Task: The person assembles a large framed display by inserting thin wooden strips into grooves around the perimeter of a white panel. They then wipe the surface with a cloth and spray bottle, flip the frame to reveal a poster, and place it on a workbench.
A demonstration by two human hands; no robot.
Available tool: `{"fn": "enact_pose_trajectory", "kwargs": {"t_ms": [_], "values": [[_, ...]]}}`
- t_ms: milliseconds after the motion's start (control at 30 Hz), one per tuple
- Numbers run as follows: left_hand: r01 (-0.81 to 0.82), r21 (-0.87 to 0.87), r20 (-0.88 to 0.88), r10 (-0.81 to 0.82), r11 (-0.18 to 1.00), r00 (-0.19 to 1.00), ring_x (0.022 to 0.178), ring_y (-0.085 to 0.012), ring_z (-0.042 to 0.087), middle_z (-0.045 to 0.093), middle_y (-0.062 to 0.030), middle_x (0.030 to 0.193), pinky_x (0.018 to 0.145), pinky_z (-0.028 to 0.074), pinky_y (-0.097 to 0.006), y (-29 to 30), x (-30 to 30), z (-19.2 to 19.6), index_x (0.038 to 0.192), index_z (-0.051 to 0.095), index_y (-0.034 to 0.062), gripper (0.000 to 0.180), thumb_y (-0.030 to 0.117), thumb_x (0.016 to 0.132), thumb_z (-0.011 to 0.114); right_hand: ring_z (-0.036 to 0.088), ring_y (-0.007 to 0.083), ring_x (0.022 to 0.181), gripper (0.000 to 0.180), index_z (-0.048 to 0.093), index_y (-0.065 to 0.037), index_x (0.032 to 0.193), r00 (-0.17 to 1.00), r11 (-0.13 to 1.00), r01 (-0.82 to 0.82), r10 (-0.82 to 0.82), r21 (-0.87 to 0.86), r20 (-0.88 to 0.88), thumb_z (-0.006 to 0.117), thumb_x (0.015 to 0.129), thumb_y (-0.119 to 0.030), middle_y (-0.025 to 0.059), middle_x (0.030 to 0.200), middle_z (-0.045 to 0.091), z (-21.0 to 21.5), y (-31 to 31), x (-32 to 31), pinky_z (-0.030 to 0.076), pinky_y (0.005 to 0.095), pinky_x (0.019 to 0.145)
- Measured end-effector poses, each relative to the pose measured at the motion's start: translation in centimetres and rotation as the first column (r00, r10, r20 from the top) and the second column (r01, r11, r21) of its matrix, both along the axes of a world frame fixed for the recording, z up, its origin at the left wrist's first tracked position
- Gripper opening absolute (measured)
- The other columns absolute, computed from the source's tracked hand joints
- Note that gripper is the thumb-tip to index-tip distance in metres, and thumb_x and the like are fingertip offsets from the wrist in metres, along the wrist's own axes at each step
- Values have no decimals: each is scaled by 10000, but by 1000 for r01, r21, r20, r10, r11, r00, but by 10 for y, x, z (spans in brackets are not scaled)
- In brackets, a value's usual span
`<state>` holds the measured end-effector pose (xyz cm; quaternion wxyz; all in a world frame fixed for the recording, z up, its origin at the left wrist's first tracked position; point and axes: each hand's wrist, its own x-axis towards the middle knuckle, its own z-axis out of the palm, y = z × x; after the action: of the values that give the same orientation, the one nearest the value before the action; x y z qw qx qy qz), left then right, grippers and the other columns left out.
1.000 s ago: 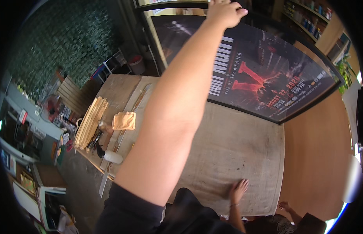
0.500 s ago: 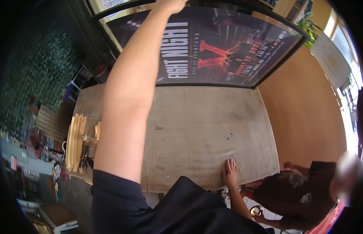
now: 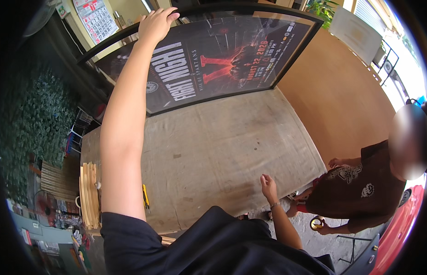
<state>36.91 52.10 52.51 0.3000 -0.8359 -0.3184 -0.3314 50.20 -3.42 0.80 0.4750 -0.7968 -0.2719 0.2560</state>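
A large framed poster (image 3: 232,62), dark with red and white print and a black frame, stands on its long edge at the far side of a cloth-covered table (image 3: 209,151). My left arm reaches up to it, and my left hand (image 3: 155,26) is closed over the frame's top edge. Low over the table's near right part is my right hand (image 3: 269,187), with nothing in it and its fingers partly apart; whether it touches the cloth I cannot tell. Beside my left forearm lies a yellow utility knife (image 3: 145,196).
Wood strips (image 3: 89,195) are stacked at the table's left edge. At the right stands a person in a dark shirt (image 3: 355,188), holding a roll of tape (image 3: 317,223). A brown board (image 3: 342,101) leans beyond the right edge. A calendar (image 3: 95,20) hangs at the back left.
My view has shifted, bringing the poster's whole top edge and my left hand into sight. My right hand, flat on the cloth before, has lifted and turned. The yellow knife has come into view.
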Motion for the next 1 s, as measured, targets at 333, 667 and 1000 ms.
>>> {"fn": "enact_pose_trajectory", "kwargs": {"t_ms": [333,667,1000], "values": [[198,93,59,-204,976,977,1019,-303,684,732,-59,1067,851,531,-431,-102,-41,-11,1297,690,228,413,486,1001,564,689,202,1054,480,515,-26,1412,922,894,50,130,446,-364,507,1097,-388,134,1253,683,219,104,-4,542,339,857],[196,18,-143,-191,980,971,904,-283,653,653,-79,949,767,521,-418,-279,-100,-109,1237,687,115,454,482,1019,532,486,260,1269,605,398,-44,1407,746,693,304,253,654,-615,569,1049,-500,138,1414,458,343,137,-46,433,454,1026],[310,-426,-107,-388,850,916,904,-243,588,617,-38,1003,793,489,-423,-469,-163,-367,1185,678,66,315,308,988,635,654,291,1103,307,501,-79,1029,173,594,804,-220,9,-960,609,1044,-365,140,1115,654,140,20,-100,531,458,969]]}}
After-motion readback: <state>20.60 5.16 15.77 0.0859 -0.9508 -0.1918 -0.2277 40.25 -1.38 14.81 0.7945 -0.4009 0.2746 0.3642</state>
